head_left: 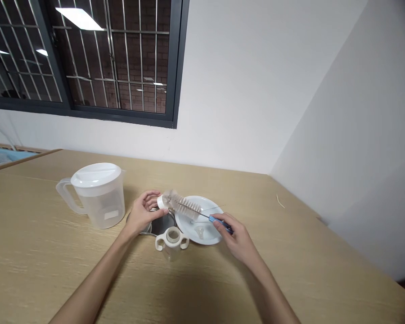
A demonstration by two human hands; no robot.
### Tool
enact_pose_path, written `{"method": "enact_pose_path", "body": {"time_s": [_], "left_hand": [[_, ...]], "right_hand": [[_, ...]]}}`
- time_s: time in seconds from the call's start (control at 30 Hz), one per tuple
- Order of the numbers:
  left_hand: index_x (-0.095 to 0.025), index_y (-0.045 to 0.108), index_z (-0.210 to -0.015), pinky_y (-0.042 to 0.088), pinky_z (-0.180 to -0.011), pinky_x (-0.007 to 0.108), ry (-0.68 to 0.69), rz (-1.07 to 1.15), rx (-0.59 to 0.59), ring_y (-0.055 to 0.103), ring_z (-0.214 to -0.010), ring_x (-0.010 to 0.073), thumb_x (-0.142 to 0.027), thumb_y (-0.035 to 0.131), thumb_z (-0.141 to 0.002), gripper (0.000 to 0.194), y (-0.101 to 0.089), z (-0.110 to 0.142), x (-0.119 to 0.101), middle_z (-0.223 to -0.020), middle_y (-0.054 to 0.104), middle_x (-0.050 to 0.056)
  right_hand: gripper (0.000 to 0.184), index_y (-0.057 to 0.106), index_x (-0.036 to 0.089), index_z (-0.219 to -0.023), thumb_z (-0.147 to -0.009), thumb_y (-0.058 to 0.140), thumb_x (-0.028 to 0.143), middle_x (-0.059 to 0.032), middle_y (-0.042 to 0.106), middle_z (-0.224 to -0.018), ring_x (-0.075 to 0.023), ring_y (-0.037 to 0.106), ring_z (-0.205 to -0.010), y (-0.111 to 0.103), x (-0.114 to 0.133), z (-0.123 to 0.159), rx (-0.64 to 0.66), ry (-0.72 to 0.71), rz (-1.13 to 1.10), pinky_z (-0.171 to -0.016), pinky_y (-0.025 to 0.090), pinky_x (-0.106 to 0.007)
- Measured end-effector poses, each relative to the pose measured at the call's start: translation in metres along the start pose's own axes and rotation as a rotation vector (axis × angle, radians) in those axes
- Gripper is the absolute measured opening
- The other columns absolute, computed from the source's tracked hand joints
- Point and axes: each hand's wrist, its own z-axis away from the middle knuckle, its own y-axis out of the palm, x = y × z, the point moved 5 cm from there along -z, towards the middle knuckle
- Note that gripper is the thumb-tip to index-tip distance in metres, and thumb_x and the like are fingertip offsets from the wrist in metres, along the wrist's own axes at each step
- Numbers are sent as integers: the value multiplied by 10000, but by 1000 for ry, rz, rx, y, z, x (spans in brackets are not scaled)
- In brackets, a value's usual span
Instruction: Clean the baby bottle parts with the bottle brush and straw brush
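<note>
My right hand (pixel 234 236) is closed round the blue handle of a bottle brush (pixel 189 208), whose pale bristles point left. The brush tip meets a small white ring-shaped cap (pixel 162 202), which my left hand (pixel 144 213) grips between thumb and fingers. Below my hands stands a clear baby bottle (pixel 173 243) with a cream two-handled collar, its mouth uncovered. A white plate (pixel 205 236) lies beneath the brush, with a clear bottle nipple (pixel 200 231) and a thin wire-like tool on it. Partly hidden under my left hand is a metal bowl (pixel 162 224).
A translucent lidded pitcher (pixel 103 202) stands on the left of the wooden table (pixel 290 261). A thin pale strip (pixel 280 201) lies at the right, near the wall (pixel 229 99). A barred window (pixel 114 58) is at the back left.
</note>
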Motion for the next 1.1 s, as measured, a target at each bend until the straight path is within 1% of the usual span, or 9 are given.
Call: {"method": "enact_pose_path", "body": {"time_s": [0.13, 0.27, 0.33, 0.47, 0.57, 0.7, 0.83, 1.0, 1.1], "left_hand": [[-170, 598, -1047, 543, -872, 370, 24, -6, -1, 677, -925, 214, -218, 887, -539, 586, -4, 0, -4, -1016, 706, 82], [-169, 603, -1085, 548, -840, 351, 2, 3, 12, 673, -900, 200, -215, 883, -551, 605, -9, -2, -1, -996, 698, 70], [-166, 600, -1088, 547, -854, 363, -14, 8, 24, 677, -905, 204, -214, 886, -547, 614, -8, -2, 0, -1016, 703, 78], [-169, 605, -1080, 532, -914, 393, -27, -13, 40, 678, -975, 229, -226, 881, -560, 591, -4, -1, 0, -1082, 708, 100], [-171, 619, -1079, 517, -944, 398, -10, -60, 31, 667, -1019, 239, -231, 878, -570, 574, -5, -2, -3, -1090, 713, 105], [-165, 629, -1087, 519, -937, 404, -7, -65, -11, 668, -1021, 250, -254, 890, -546, 607, -11, -4, -3, -1096, 714, 112], [-164, 646, -1073, 524, -918, 401, -24, -84, -3, 678, -986, 245, -277, 887, -549, 588, -11, -4, 0, -1088, 719, 111], [-166, 646, -1057, 532, -907, 397, -33, -82, 32, 680, -979, 243, -260, 886, -558, 562, -6, -2, 1, -1059, 732, 111], [-165, 640, -1068, 539, -903, 389, -45, -74, 14, 681, -983, 240, -256, 887, -562, 570, -9, -2, 0, -1056, 733, 109]], "right_hand": [[302, 678, 218, -1067, -943, 510, 436, -82, 693, -1036, -215, 636, -900, -4, -4, 0, -22, 9, 2, -714, 494, -289], [317, 683, 212, -1068, -935, 523, 451, -95, 691, -1063, -228, 637, -948, -11, -9, 0, -82, 2, -8, -762, 498, -303], [322, 684, 206, -1067, -934, 523, 451, -101, 692, -1065, -231, 637, -956, -10, -8, 0, -92, -8, -17, -771, 500, -306], [314, 680, 209, -1075, -943, 509, 437, -97, 697, -1031, -226, 643, -904, -1, -2, 0, -32, -26, -14, -722, 502, -301], [291, 681, 218, -1064, -944, 508, 419, -86, 697, -1017, -223, 644, -901, 2, 1, 0, -15, -51, -3, -740, 503, -304], [290, 681, 219, -1063, -942, 511, 421, -97, 696, -1021, -235, 641, -920, -5, -3, -1, -51, -44, 13, -764, 506, -323], [299, 677, 211, -1071, -937, 524, 430, -109, 687, -1078, -240, 632, -967, -10, -5, -1, -101, -35, -18, -784, 506, -325], [287, 673, 218, -1078, -949, 506, 413, -89, 690, -1030, -220, 635, -915, 0, 1, 0, -33, -42, -10, -734, 500, -300], [286, 676, 225, -1072, -955, 493, 411, -84, 688, -1026, -222, 634, -912, 2, 2, 0, -13, -51, 16, -727, 497, -301]]}}
